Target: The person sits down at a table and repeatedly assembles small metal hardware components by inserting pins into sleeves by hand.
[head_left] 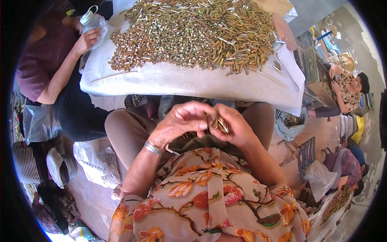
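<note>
My right hand (pixel 236 126) is closed around several small brass-coloured metal pieces (pixel 220 124), their ends showing between thumb and fingers. Beside it my left hand (pixel 183 121) has thumb and fingertips curled together against the right fingers. Whatever the left fingertips pinch is too small to tell. Both hands are above my lap, off the near edge of a table (pixel 133 82) covered in whitish cloth. On it spreads a large pile of small metal pieces (pixel 193 36), with short ring-like ones to the left and longer tube-like or bolt-like ones to the right.
Thin sticks (pixel 268 76) and white papers (pixel 291 66) lie at the table's right. At left, another person's hand (pixel 89 39) holds a clear bottle (pixel 89 19). An open bag of pieces (pixel 287 128), a dark chair (pixel 307 155) and a white plastic bag (pixel 96 165) stand around me.
</note>
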